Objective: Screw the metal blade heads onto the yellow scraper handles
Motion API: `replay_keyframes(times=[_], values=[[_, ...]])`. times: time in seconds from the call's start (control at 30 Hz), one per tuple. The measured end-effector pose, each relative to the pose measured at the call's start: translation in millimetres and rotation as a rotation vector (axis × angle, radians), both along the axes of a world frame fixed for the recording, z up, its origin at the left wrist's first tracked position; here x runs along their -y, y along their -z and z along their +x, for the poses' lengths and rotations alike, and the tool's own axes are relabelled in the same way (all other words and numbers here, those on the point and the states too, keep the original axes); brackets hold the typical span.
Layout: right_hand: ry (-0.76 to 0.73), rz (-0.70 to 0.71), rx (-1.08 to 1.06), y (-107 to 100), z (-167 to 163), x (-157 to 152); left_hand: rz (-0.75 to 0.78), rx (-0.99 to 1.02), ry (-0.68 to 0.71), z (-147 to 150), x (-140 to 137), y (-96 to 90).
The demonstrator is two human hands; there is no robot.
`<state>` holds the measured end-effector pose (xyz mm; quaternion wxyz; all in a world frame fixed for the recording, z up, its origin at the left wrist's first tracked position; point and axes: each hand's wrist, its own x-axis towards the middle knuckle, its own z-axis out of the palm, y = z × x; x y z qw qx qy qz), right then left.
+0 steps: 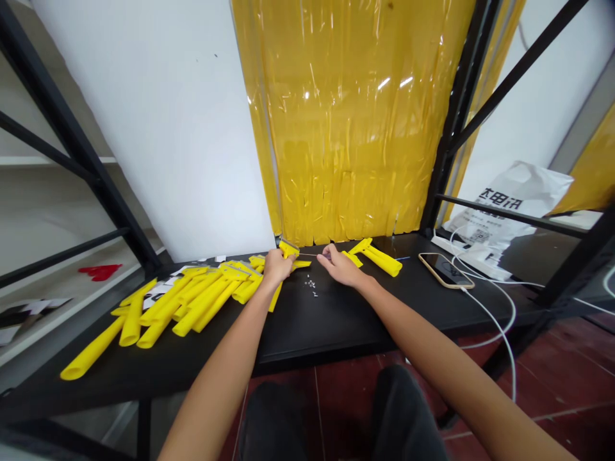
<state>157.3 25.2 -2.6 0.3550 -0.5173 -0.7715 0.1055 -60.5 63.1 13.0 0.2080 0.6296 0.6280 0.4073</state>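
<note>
My left hand (278,266) is closed round a yellow scraper (289,249), its head tilted up above the fingers. Facing it, my right hand (340,266) pinches a thin-shafted screwdriver (310,255); its shaft points left at the scraper, and its handle is hidden in the fingers. Whether the tip touches the scraper is too small to tell. Between and below the hands, several small silvery screws (311,283) lie scattered on the black tabletop (327,320). Left of my left hand lies a pile of yellow scrapers (192,298), some with grey metal edges.
More yellow scraper pieces (382,259) lie right of my right hand. Further right are a phone (444,270) with a white cable (500,326) and a white plastic bag (509,205). Black frame posts (451,121) and a yellow plastic curtain (355,128) bound the table.
</note>
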Motion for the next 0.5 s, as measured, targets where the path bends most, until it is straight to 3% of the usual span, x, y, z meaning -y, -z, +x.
replay_keyframes(times=[0.13, 0.33, 0.5], values=[[-0.005, 0.049, 0.017, -2.2, 1.1, -0.8, -0.005, 0.017, 0.025, 0.6, 0.1, 0.0], [0.066, -0.006, 0.000, -2.0, 1.2, -2.1, -0.019, -0.018, 0.051, 3.4, 6.3, -7.1], [0.031, 0.083, -0.003, -1.7, -1.4, -1.3, -0.027, -0.010, 0.045, 2.8, 7.7, -9.3]])
